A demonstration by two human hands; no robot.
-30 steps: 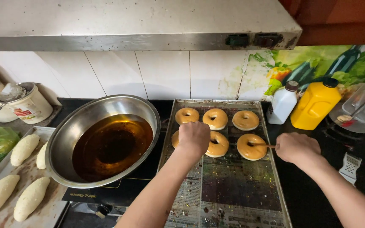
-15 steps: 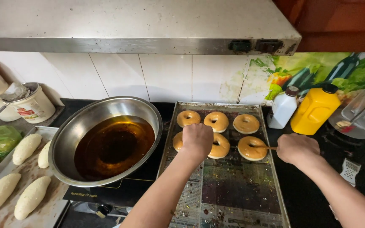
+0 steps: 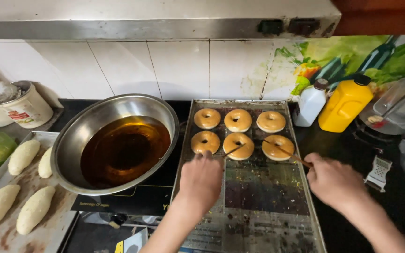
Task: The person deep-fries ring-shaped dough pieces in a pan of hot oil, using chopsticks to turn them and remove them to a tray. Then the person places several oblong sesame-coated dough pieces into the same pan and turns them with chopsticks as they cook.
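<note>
Golden ring doughnuts (image 3: 238, 145) sit at the metal baking tray's (image 3: 258, 215) far end; both hands have drawn back, left hand (image 3: 201, 180) and right hand (image 3: 336, 180) each pinching a thin wooden stick (image 3: 287, 151) (tips resting on doughnuts).

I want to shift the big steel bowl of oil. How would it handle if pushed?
The steel bowl looks heavy, holding a deep pool of dark oil. Its rounded sides suggest it may rock, so the oil would probably slosh. The rim could be greasy and slippery.
</note>
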